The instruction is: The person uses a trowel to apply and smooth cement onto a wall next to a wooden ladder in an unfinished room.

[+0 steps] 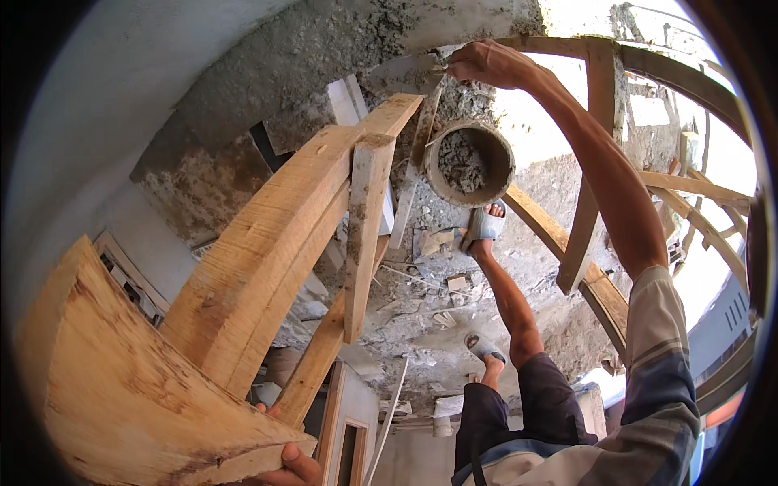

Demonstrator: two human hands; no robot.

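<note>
My right hand (490, 65) is stretched far forward at the top, its fingers closed at the end of a trowel. The grey, mortar-smeared trowel blade (399, 74) points left, close to the rough mortar-covered wall (324, 57); its handle is hidden in my hand. At the lower left my left hand (293, 468) grips the edge of a thick wooden board (162, 381), with only some fingers showing. Below my right hand stands a round bucket (504, 174) with grey mortar (460, 162) inside.
Long timber beams (267, 243) and an upright post (369, 235) cross the left side. A curved wooden frame (601, 97) stands at the right. My sandalled feet (486, 223) are on a floor (405, 316) strewn with rubble and wood scraps.
</note>
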